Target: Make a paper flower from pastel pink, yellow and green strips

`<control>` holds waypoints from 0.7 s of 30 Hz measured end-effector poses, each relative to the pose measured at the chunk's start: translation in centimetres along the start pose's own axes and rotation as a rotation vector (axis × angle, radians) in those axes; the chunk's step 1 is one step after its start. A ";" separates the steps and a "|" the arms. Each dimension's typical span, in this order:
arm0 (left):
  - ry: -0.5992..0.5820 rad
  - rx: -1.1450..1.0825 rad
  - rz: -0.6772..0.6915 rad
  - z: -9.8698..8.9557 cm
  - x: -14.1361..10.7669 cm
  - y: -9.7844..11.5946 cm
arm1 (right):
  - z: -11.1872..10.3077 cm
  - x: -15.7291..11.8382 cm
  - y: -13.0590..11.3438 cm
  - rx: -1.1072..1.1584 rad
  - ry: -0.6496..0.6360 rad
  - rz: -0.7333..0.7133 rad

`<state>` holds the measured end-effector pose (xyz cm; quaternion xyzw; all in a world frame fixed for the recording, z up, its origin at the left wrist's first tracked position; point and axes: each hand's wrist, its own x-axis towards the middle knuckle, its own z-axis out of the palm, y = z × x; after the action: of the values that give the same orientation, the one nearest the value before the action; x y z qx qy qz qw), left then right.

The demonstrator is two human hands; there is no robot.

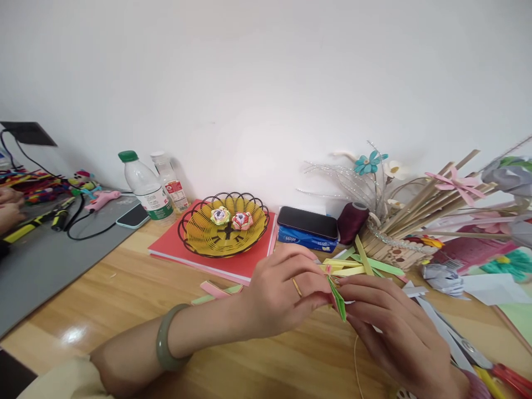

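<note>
Near the middle of the table, a small folded piece of green and pink paper (337, 299) is pinched between both hands. My left hand (286, 288), with a gold ring and a green bangle, grips its left side with closed fingers. From the right, my right hand (394, 327) holds the other side, fingers bent together. The fingertips hide part of the folded paper. Just behind the hands lie yellow and green paper strips (349, 265). Pink and green strips (216, 291) lie beyond the left forearm.
A yellow basket (203, 241) with two paper flowers rests on a red book (166, 241). Behind stand two bottles (152, 191), a phone (307, 221) on a blue pack, and a stick-filled holder (386, 249). Scissors (469, 346) lie right. Another person's hand (10, 208) shows far left.
</note>
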<state>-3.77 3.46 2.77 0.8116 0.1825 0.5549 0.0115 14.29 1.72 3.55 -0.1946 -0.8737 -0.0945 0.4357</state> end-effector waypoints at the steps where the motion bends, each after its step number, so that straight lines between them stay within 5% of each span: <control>1: 0.000 0.001 0.003 0.0 0.0 0.0 | 0.0 0.1 0.0 0.002 0.000 -0.001; 21: -0.057 0.009 -0.024 -0.3 0.4 0.0 | 0.2 -0.9 0.5 0.114 -0.039 0.122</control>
<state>-3.88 3.55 3.27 0.8248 0.1943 0.5306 0.0196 14.86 2.05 2.76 -0.2241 -0.8724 -0.0141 0.4341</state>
